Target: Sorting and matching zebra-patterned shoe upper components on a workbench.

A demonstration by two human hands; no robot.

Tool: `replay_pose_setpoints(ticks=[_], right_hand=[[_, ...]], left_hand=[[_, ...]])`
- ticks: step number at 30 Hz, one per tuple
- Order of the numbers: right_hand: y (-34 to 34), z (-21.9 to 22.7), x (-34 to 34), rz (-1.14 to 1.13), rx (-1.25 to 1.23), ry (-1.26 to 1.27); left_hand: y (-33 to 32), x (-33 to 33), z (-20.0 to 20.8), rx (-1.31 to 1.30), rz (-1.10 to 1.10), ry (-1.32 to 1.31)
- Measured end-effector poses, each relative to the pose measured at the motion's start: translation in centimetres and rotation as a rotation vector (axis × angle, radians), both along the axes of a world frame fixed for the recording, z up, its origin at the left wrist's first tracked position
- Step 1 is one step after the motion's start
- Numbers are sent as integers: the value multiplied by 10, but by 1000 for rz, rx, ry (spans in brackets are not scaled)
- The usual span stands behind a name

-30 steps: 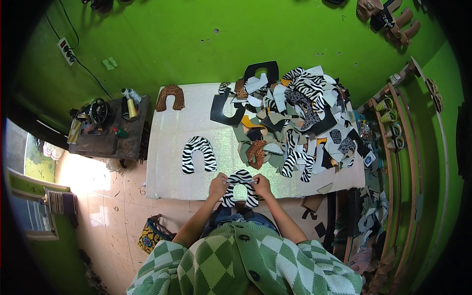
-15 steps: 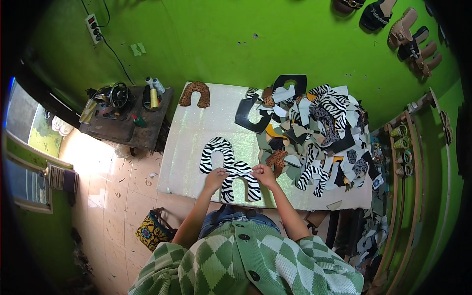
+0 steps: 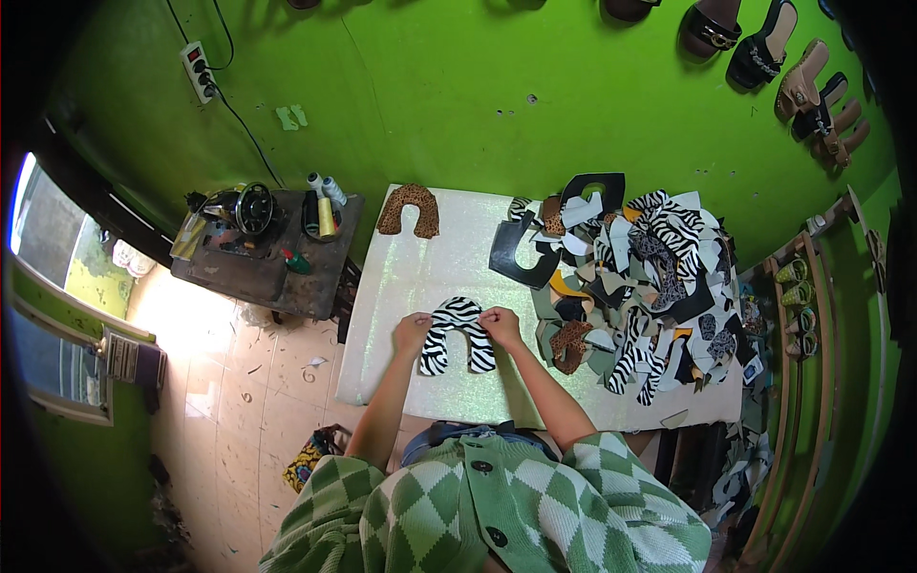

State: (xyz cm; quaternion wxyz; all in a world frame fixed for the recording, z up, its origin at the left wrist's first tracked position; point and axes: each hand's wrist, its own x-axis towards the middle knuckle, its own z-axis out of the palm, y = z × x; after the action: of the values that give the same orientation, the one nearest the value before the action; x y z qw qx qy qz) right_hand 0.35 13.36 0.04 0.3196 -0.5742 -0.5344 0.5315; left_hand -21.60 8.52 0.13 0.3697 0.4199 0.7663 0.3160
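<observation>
One left hand (image 3: 412, 333), right hand (image 3: 501, 328), pinched zebra-striped arch (image 3: 458, 313), shimmering tabletop (image 3: 382, 286)

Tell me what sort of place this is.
Probably a small shoemaking workshop: sandals line the green wall, a sewing machine stands at the left, and patterned scraps lie heaped on the worktable.

From my station I log the zebra-striped piece (image 3: 458, 310) as soft-looking cloth, mostly matt. Table covering (image 3: 380, 286): pale, smooth, glittery sheen. Leopard-print arch (image 3: 409, 194): matt, fabric-like. Black cut-out (image 3: 511, 246): smooth, faintly glossy, leather-like. Cardigan (image 3: 420, 506): coarse knit. Sewing stand (image 3: 253, 272): dull, worn wood. Floor (image 3: 229, 420): glossy tile. Wall (image 3: 458, 134): painted, low sheen. I cannot judge the smaller scraps (image 3: 611, 310).
</observation>
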Motion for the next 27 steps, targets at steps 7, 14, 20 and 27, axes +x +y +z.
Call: replay_pose_setpoints(ticks=[7,14,20,27], right_hand=[[3,3,-18,-93,159,-154],[-8,-1,-22,-145,257,-209],[-20,15,-21,-78,440,-357],[-51,28,-26,223,649,-509]], left_hand=[[10,1,3,21,-16,181],[5,8,15,102,-71,306],[-8,20,36,220,-191,524],[-35,38,15,415,-538,697]])
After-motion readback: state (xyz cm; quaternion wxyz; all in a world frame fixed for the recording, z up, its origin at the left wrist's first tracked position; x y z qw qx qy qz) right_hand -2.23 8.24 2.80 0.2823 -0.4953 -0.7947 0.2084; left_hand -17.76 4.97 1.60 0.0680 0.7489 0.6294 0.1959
